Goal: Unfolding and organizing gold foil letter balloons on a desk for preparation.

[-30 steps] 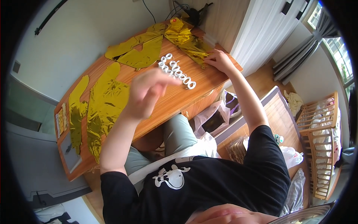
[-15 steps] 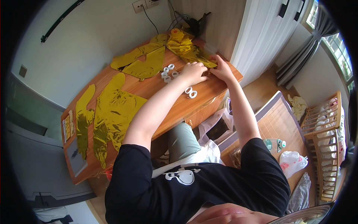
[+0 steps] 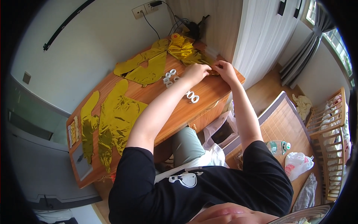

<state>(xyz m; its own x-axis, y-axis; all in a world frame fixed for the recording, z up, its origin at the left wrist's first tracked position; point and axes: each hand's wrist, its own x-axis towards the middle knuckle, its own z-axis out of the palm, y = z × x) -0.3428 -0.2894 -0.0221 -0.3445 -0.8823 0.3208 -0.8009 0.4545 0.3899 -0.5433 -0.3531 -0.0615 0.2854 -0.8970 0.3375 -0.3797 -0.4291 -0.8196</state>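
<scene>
My left hand (image 3: 197, 74) and my right hand (image 3: 225, 73) meet at the far right corner of the wooden desk. The fingers of both are pinched close together at the end of a shiny gold foil balloon (image 3: 196, 57), deflated and partly crumpled; my left fingertips are partly hidden. Left of it lies another flat gold foil balloon (image 3: 151, 71). Nearer, on the left of the desk, are a wide wrinkled gold foil balloon (image 3: 125, 108) and a narrow one (image 3: 88, 123). Several small white rolls (image 3: 167, 80) lie beside my left forearm, with white rolls (image 3: 194, 99) on its other side.
A black device with antennas (image 3: 193, 28) and cables stands in the desk's back corner, near a wall socket (image 3: 139, 12). A pale cabinet (image 3: 257, 41) borders the right end. Below are an open plastic bag (image 3: 218, 128), a bottle (image 3: 276, 147) and a wooden crib (image 3: 328, 138).
My hands have drawn closer together, and my right fingers have come down to the foil beside the left ones. The whole view has shifted slightly.
</scene>
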